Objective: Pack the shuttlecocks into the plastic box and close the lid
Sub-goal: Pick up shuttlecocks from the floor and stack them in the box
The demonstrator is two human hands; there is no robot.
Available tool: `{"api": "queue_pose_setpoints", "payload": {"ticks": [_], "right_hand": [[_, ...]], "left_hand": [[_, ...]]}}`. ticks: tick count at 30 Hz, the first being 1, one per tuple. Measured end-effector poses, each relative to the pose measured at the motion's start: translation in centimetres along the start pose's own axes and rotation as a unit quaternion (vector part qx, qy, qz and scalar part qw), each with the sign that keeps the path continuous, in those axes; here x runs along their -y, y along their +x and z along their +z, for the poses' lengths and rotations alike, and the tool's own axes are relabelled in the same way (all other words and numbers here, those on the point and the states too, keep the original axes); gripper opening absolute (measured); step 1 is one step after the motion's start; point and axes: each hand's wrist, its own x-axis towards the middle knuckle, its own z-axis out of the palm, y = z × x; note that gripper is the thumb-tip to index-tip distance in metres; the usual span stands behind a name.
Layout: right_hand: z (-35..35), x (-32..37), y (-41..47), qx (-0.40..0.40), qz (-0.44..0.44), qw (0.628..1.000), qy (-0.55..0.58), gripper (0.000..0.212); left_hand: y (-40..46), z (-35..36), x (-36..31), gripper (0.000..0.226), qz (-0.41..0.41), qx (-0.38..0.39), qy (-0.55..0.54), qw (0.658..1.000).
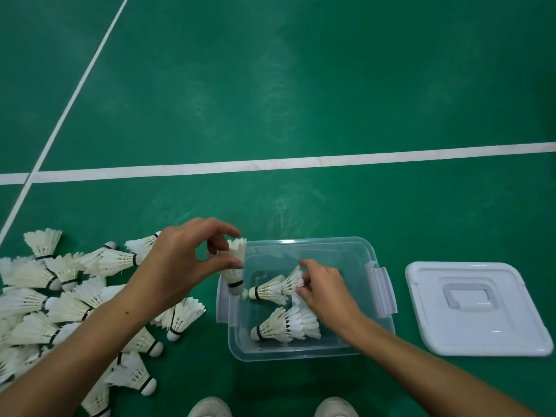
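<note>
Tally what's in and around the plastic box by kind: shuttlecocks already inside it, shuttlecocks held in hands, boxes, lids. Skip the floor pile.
Shuttlecocks lying inside the box: 4
Shuttlecocks held over the rim by the left hand: 1
Plastic boxes: 1
Lids: 1
Total: 7

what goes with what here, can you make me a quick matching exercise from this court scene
Things:
1. left hand
2. right hand
3. lid
4. pile of shuttlecocks

States:
A. flat on the floor, right of the plastic box
B. loose on the floor, left of the box
C. inside the box, on a shuttlecock's feathers
D. pinches a shuttlecock over the box's left rim

Pairs: 1-D, 2-C, 3-A, 4-B
</note>
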Motion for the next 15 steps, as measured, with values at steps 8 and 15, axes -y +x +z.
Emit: {"api": "queue_pose_setpoints", "payload": {"ticks": [8,15], "right_hand": [[0.4,0.1,0.8,0.063,0.026,0.995,0.073,0.065],[-5.2,0.6,-1.7,-0.009,0.029,0.985,0.17,0.062]], "left_hand": [[0.1,1.4,-0.5,0.026,0.081,0.002,0.07,0.994],[1.3,2.8,-2.3,0.01,0.06,0.084,0.013,0.995]]}}
